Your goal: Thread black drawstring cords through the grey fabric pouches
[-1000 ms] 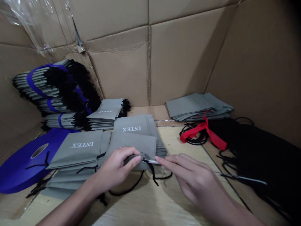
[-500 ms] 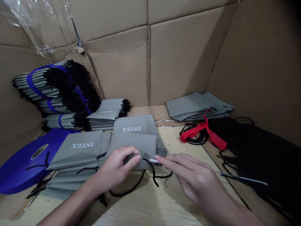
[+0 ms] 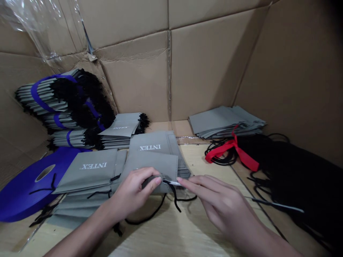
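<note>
My left hand (image 3: pixel 139 189) pinches the edge of a grey drawstring pouch (image 3: pixel 158 162) between thumb and fingers. My right hand (image 3: pixel 217 194) is closed around a long, thin metal tool (image 3: pixel 173 182), whose shiny tip is at the pouch's edge beside my left thumb. A pale rod end sticking out behind the right hand lines up with this tool. Black cord (image 3: pixel 175 201) hangs from the pouch near the tip and curves over the table. Beneath the held pouch is a stack of grey pouches (image 3: pixel 150 139) printed INTEX. How far the tip goes into the fabric is hidden.
Left are more INTEX pouches (image 3: pixel 91 167), a blue ribbon roll (image 3: pixel 16 192) and strapped pouch bundles (image 3: pixel 59 96). Another grey stack (image 3: pixel 227 121) lies at back right. Black cords (image 3: pixel 302 178) with a red tie (image 3: pixel 233 150) lie right. Cardboard walls (image 3: pixel 134 78) surround the table.
Both hands, the pouch and the tool keep almost the same positions. Only a very slight shift of the view shows.
</note>
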Demonstrator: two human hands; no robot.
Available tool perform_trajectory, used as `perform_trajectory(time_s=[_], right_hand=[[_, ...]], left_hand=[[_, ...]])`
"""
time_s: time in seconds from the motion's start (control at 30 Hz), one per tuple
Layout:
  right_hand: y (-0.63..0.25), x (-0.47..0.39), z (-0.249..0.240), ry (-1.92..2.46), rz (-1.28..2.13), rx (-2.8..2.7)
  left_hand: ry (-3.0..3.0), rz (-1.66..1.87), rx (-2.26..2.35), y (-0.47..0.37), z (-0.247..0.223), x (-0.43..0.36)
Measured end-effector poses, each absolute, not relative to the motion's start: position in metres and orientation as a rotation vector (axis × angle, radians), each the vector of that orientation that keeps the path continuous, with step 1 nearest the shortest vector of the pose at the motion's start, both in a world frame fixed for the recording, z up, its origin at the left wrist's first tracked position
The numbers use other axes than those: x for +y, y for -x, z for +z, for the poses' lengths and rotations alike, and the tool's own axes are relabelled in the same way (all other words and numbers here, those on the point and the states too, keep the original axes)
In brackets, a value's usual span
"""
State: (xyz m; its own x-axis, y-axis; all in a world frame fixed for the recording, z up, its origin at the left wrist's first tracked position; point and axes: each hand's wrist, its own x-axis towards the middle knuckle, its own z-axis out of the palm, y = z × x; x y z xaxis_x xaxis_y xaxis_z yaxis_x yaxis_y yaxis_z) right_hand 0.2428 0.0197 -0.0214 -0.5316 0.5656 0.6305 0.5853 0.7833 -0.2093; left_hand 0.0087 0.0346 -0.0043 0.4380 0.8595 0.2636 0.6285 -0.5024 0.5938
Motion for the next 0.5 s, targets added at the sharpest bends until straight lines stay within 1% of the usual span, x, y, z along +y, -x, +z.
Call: perform_trajectory(time_s=[0.37,0.5], right_hand=[[-0.2424,0.019,-0.0213,0.842,-0.101,-2.258],[-0.2433,0.0177,-0.0209,0.804,-0.229,-2.271]], left_hand=[[-2.253,0.71,1.277,-0.011,-0.0004,0.0353],[-2.257,0.697,1.26,-0.0114,0.0015,0.0343]])
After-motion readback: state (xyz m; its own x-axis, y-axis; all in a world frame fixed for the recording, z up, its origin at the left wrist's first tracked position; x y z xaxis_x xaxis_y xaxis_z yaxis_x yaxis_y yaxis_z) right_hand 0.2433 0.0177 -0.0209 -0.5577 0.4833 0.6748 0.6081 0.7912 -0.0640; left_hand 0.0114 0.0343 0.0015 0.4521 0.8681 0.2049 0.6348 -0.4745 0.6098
